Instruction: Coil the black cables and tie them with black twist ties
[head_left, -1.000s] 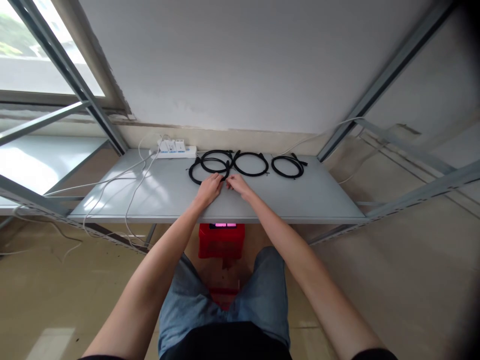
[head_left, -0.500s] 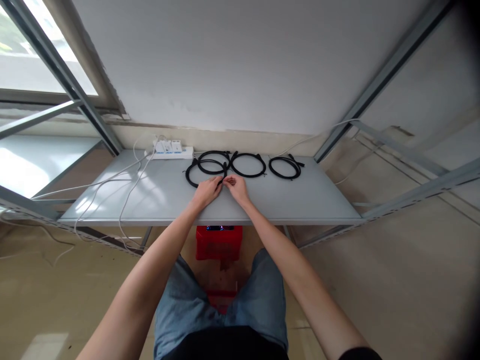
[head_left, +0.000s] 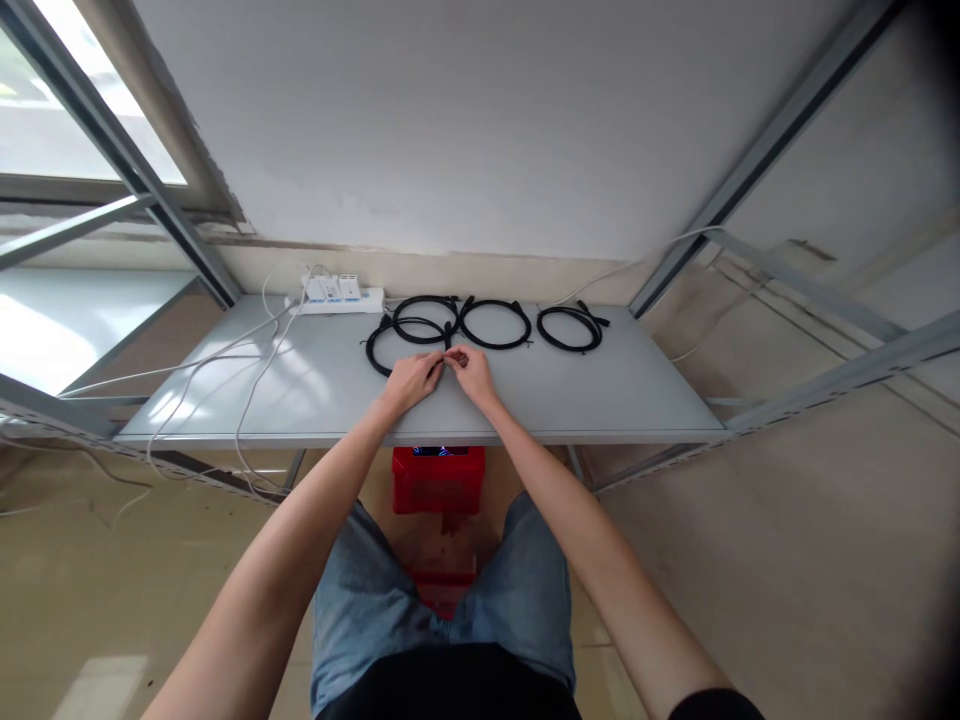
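Observation:
A coiled black cable [head_left: 370, 352] lies on the grey shelf [head_left: 585, 400], its near right part covered by my fingers. My left hand [head_left: 417, 379] is closed on that near side of the coil, palm down. Right beside it, my right hand [head_left: 472, 373] pinches with thumb and fingertips at the same spot; what is between them is too small to make out. Behind, partly overlapped by the first coil, is a second black cable coil [head_left: 426, 298]. A third coil [head_left: 491, 347] sits just right of them, and another coil [head_left: 568, 348] lies farther right.
A white power strip [head_left: 367, 300] with plugged-in adapters stands at the back left, and white cords [head_left: 251, 395] trail from it over the shelf's front edge. Grey metal uprights [head_left: 694, 240] flank the shelf. A red container [head_left: 439, 482] is below, between my knees.
Both hands stay together at the coil's near right side, with only slight finger movement. The whole view has shifted a little; the coils keep their layout.

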